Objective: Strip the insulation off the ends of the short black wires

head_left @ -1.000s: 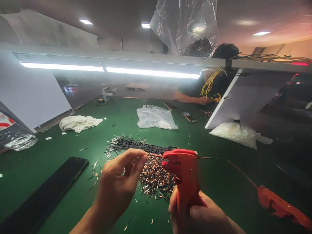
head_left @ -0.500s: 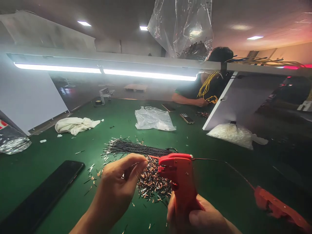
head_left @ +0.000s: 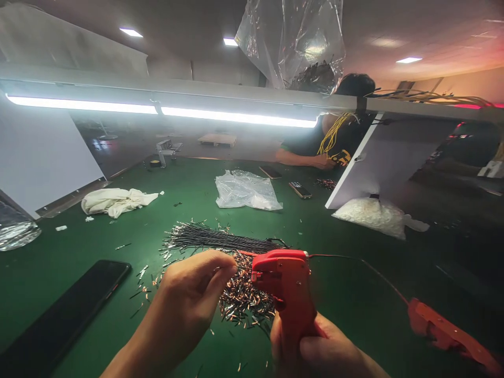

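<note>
My left hand [head_left: 197,294] is closed in a pinch, thumb against forefinger, just left of the tool's jaws. The thin black wire in that pinch is hardly visible now. Wrapped around the handles of a red wire stripper [head_left: 285,283] is my right hand [head_left: 326,344], with the tool upright and its head pointing left. Behind both hands lies a bundle of black wires [head_left: 220,237], their stripped ends to the left. Beneath the tool's head spreads a heap of short wire scraps [head_left: 244,299] with copper and black pieces.
A black phone [head_left: 74,310] lies at left, near a white cloth [head_left: 118,201]. A clear plastic bag [head_left: 248,190] sits mid-table. At right are a second red tool [head_left: 451,333] and a filled bag [head_left: 372,214]. Across the table, a person's hand [head_left: 325,161] holds a yellow tool.
The view has shifted slightly. The black wire that showed between my left fingers and the stripper is no longer clearly visible. My right hand keeps its grip on the stripper.
</note>
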The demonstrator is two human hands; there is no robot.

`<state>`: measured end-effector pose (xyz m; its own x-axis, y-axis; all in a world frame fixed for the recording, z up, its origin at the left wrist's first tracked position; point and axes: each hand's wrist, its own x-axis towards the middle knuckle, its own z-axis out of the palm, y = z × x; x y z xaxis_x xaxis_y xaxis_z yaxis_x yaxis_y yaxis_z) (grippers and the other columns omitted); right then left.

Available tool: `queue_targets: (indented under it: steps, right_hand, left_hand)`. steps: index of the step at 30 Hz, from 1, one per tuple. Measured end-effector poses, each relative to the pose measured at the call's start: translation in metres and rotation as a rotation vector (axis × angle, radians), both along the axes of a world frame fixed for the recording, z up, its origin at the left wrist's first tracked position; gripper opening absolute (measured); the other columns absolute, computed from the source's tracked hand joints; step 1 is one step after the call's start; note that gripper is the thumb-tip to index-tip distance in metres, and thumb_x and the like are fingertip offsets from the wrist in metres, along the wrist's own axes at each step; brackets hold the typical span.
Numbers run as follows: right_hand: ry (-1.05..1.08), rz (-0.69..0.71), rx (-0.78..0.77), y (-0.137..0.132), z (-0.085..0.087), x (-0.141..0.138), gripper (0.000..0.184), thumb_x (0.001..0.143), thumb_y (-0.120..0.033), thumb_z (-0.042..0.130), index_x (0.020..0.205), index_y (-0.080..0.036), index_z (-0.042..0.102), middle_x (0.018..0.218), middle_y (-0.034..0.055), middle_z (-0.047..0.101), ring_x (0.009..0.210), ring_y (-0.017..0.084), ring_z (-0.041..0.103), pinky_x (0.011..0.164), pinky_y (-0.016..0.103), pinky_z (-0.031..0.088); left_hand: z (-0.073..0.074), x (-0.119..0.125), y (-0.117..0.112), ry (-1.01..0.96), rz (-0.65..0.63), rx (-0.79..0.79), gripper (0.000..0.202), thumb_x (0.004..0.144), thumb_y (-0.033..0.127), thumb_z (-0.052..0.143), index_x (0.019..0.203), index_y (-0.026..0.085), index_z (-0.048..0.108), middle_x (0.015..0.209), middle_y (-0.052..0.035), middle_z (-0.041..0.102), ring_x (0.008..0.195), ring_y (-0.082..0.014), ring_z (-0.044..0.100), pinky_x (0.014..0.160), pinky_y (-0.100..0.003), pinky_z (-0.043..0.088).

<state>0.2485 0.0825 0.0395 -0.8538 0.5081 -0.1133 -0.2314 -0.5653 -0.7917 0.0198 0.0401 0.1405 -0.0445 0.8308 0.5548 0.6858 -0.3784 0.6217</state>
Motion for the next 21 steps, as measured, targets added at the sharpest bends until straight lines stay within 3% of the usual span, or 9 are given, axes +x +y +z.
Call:
queue_targets:
  steps: [6,10,17,21]
  right_hand:
    - [-0.058,0.017,-0.002,0.001,-0.003,0.005,0.044,0.071,-0.049,0.074,0.098,-0.015,0.065,0.060,0.0000,0.056,0.056,0.015,0.049,0.058,0.027,0.043]
    - [-0.033,0.023,0.022,-0.002,-0.006,0.002,0.049,0.066,-0.055,0.075,0.085,-0.012,0.064,0.059,0.0000,0.055,0.052,0.012,0.048,0.055,0.025,0.040]
    - [0.033,-0.057,0.009,-0.006,-0.009,0.003,0.047,0.073,-0.057,0.072,0.080,-0.012,0.061,0.054,-0.0019,0.052,0.044,0.007,0.040,0.043,0.020,0.028]
    - [0.022,-0.058,-0.003,-0.006,-0.015,0.007,0.045,0.075,-0.056,0.073,0.079,-0.014,0.059,0.054,-0.0043,0.048,0.044,0.006,0.036,0.044,0.019,0.028]
  left_hand:
    - [0.003,-0.002,0.001,0.045,-0.025,-0.001,0.016,0.089,0.018,0.057,0.075,0.022,0.065,0.061,0.0058,0.060,0.053,-0.0061,0.053,0.046,-0.015,0.043]
    - [0.006,0.000,0.002,0.053,-0.001,0.016,0.018,0.089,0.016,0.056,0.074,0.022,0.065,0.062,0.0059,0.062,0.054,-0.0057,0.055,0.048,-0.015,0.043]
    - [-0.003,-0.004,0.000,0.143,-0.030,-0.021,0.017,0.091,0.018,0.055,0.092,0.026,0.070,0.073,0.0038,0.071,0.059,-0.0081,0.062,0.054,-0.018,0.049]
    - [-0.009,-0.002,0.001,0.206,-0.033,0.001,0.019,0.092,0.018,0.053,0.093,0.024,0.070,0.076,0.0017,0.073,0.060,-0.0087,0.063,0.050,-0.019,0.046]
